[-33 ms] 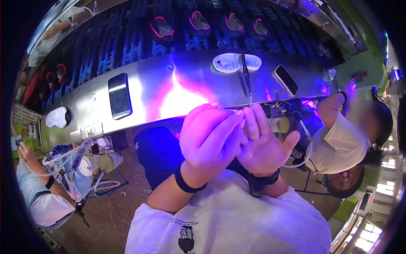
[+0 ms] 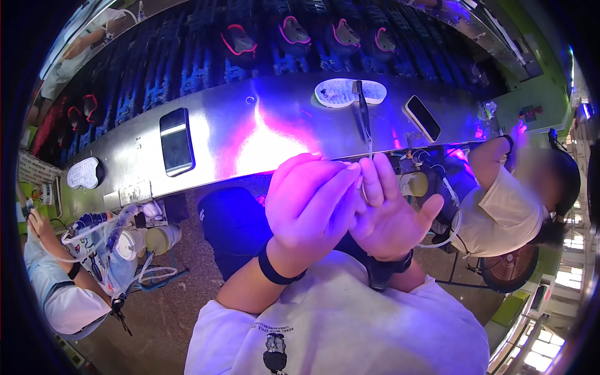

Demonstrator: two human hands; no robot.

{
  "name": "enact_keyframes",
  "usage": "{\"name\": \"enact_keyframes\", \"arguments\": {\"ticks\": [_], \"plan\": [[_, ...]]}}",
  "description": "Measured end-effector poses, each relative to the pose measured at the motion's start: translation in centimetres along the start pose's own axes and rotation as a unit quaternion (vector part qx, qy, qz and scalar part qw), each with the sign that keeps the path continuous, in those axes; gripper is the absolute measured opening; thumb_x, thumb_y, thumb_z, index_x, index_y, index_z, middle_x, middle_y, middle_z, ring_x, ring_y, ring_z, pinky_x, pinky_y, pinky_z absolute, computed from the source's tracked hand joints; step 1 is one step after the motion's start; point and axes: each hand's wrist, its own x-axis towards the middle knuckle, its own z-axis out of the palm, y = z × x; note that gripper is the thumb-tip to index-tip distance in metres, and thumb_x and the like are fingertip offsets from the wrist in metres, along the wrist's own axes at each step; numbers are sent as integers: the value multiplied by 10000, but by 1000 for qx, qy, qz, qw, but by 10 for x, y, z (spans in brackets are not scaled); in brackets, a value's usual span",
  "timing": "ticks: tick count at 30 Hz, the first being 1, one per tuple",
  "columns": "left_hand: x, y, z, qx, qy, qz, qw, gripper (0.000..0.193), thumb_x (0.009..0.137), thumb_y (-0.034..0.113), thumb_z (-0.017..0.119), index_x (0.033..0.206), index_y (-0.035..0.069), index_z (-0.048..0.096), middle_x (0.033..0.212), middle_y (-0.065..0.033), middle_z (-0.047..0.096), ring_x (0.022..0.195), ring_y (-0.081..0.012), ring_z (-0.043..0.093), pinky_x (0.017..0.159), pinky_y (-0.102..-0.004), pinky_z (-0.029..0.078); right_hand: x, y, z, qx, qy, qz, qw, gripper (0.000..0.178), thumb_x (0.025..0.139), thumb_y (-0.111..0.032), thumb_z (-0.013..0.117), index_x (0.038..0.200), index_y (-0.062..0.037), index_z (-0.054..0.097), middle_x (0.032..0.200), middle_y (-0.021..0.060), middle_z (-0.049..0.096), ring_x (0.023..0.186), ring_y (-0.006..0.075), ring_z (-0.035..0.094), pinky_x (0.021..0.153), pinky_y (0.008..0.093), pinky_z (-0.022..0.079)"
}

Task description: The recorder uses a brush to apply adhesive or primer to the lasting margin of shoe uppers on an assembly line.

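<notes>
My left hand (image 2: pixel 306 199) and my right hand (image 2: pixel 390 222) meet in front of the bench's near edge. The left one shows its back, its fingers closed in a pinch against the fingers of the right; anything between them is hidden. My right hand is turned palm up, with the thumb spread and some fingers stretched out. Just beyond them, a brush (image 2: pixel 363 112) rests with its dark head on a white shoe sole (image 2: pixel 334 92), its thin handle pointing toward my right hand.
A metal bench (image 2: pixel 215 140) carries a large dark phone (image 2: pixel 177 142), a smaller phone (image 2: pixel 423 118) and another white sole (image 2: pixel 83 173). Behind it, shoe uppers (image 2: pixel 294 30) with glowing red edges sit on a dark roller conveyor (image 2: pixel 187 69). Co-workers sit left (image 2: pixel 69 287) and right (image 2: pixel 512 206), near pots (image 2: pixel 164 239) and hoses.
</notes>
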Motion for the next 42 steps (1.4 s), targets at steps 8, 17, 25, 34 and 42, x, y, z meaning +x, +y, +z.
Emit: {"name": "enact_keyframes", "arguments": {"ticks": [8,17,25,34,42], "plan": [[-2,-12,1,47,-7,13,999,234,757,84,814,970,40,727,897,-57,702,824,-225,693,887,-438,564,4,-2,17,-259,145,30,954,1091,971,-746,462,1654,-21,19,1731,197,97,1587,335,186,1259,506,205],[-2,-21,3,81,-2,-11,997,176,737,110,799,871,70,691,857,-60,689,789,-239,677,879,-438,557,7,1,11,-301,132,37,944,1083,963,-764,457,1657,-29,69,1714,227,149,1563,351,254,1247,526,243],[-3,-24,4,27,19,-42,999,159,725,96,786,846,68,687,847,-65,694,793,-270,675,842,-439,550,4,-3,1,-111,98,-16,989,1076,949,-789,445,1668,-74,86,1702,234,196,1560,424,218,1235,570,230],[-9,-9,9,-152,-17,-205,967,189,777,-32,812,952,5,749,900,-86,731,789,-174,690,675,-280,526,4,-6,-6,-22,55,-42,997,1029,965,-780,419,1673,-112,85,1705,212,210,1547,379,263,1235,589,217],[-11,-12,14,-176,-31,-223,958,142,843,-2,809,980,-6,774,922,-90,736,779,-156,684,620,-256,492,2,-5,-8,-72,70,-45,994,1022,971,-779,401,1672,-104,89,1703,211,219,1541,351,284,1209,581,262]]}}
